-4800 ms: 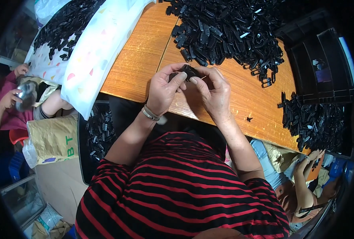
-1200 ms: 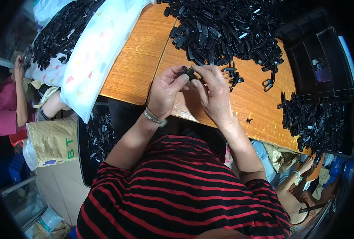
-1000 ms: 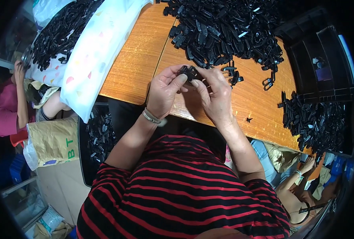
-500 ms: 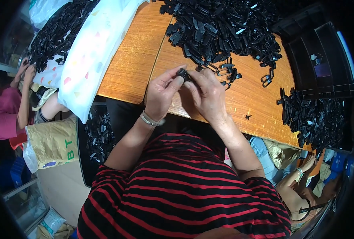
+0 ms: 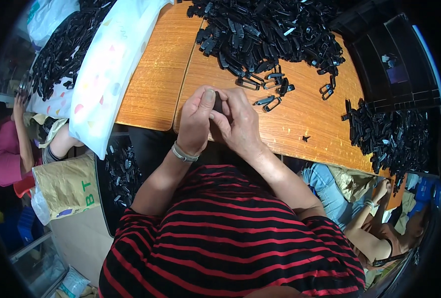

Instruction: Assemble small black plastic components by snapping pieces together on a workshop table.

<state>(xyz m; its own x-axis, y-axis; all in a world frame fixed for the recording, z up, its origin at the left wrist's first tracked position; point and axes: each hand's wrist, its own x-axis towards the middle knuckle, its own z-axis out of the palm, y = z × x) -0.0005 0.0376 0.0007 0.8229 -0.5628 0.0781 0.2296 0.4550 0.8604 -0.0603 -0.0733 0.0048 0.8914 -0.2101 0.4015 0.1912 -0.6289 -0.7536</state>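
Observation:
A small black plastic part is pinched between my two hands above the table's near edge, mostly covered by my fingers. My left hand closes on it from the left, thumb pointing up along its side. From the other side my right hand grips it, with curled fingers and the thumb below. Just beyond my right hand lie several loose black loop-shaped plastic pieces. They sit at the near fringe of a large heap of black plastic parts on the wooden table.
A patterned white plastic sheet runs along the left. On the right are a second black heap and a black crate. A tiny black scrap lies nearby. Below left stands a parts-filled dark tray. People sit on both sides.
My hands have drawn closer together around the black part, hiding more of it, and my right hand has shifted left. The whole view has moved slightly.

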